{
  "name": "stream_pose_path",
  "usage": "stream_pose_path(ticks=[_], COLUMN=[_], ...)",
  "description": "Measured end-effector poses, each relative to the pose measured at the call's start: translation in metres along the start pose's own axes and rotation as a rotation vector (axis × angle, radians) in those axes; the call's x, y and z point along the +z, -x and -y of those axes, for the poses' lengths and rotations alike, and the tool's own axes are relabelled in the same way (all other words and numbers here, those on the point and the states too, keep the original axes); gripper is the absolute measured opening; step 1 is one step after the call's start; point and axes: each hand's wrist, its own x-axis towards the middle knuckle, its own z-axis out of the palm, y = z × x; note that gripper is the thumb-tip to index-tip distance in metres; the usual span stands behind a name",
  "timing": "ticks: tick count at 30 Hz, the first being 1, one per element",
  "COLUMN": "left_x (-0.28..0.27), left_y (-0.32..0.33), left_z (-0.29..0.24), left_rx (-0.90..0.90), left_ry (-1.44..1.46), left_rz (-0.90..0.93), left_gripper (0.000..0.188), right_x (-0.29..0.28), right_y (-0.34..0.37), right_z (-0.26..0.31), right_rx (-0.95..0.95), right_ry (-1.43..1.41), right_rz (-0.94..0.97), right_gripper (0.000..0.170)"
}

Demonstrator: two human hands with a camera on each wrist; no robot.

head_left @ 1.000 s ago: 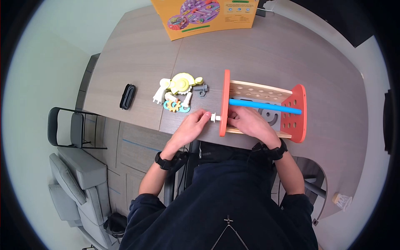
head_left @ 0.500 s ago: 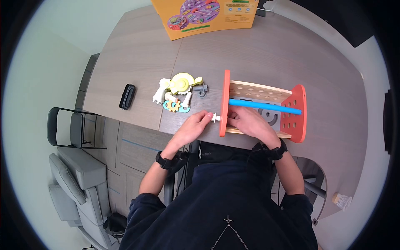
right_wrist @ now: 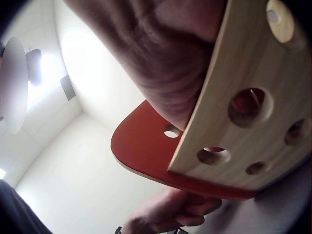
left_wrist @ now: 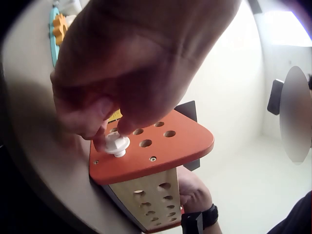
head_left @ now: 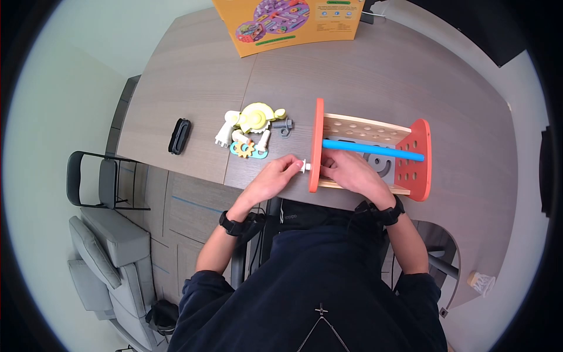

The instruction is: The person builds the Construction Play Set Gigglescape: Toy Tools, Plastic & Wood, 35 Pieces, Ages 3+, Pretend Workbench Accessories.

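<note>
My left hand (head_left: 272,177) pinches the head of a white toy bolt (left_wrist: 116,143) between thumb and fingertips. The bolt's shaft enters a hole in the orange end panel (left_wrist: 180,144) of a toy toolbox, and a short length of it shows outside. On the panel's other side, my right hand (head_left: 353,173) reaches into the toolbox over its near wooden side (right_wrist: 248,146). Its fingertips are close to the inner face, opposite the bolt; I cannot tell what they hold. A blue bar (head_left: 375,150) spans the toolbox above this hand.
Left of the toolbox lie a yellow round toy piece (head_left: 256,118), a grey bolt (head_left: 284,124), an orange gear (head_left: 244,150) on a light blue strip, and several white pieces. Farther left is a black case (head_left: 180,136). A yellow printed box (head_left: 299,29) stands at the back.
The white bolt has slid rightward, deeper into the orange panel, so less of its shaft shows. My left hand has moved slightly right with it. The right hand looks almost still.
</note>
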Motion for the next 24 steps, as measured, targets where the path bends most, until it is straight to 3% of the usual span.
stream_pose_path(ticks=[3,6,8,11,15,17,19,24], left_x=[0.004,0.002,-0.001,-0.003,0.000,0.009,0.009,-0.002], left_y=[0.001,0.005,0.004,0.000,0.003,-0.001,-0.001,0.001], left_z=[0.023,0.016,0.000,-0.003,0.012,0.019,0.017,-0.004], left_rx=[0.205,0.171,-0.026,-0.131,0.114,0.263,0.239,-0.145], left_ry=[0.174,0.145,0.155,0.122,0.217,0.221,0.202,0.135], left_rz=[-0.050,-0.049,-0.045,0.011,0.004,-0.081,-0.115,0.013], left_gripper=[0.033,0.031,0.028,0.034,0.029,0.030,0.030,0.027], right_x=[-0.001,-0.001,0.000,0.002,0.003,0.003,-0.001,-0.003], right_y=[0.000,0.000,0.000,-0.002,-0.001,-0.001,0.001,0.003], right_z=[0.002,0.002,0.000,-0.003,-0.004,-0.003,0.003,0.006], right_rx=[0.001,-0.003,-0.005,-0.002,-0.016,-0.017,-0.001,-0.002], right_ry=[-0.002,0.002,0.004,0.003,-0.030,-0.035,-0.016,-0.012], right_rz=[0.001,-0.002,-0.004,-0.005,-0.040,-0.037,0.005,-0.001], right_gripper=[0.032,0.033,0.033,0.033,0.030,0.029,0.031,0.030])
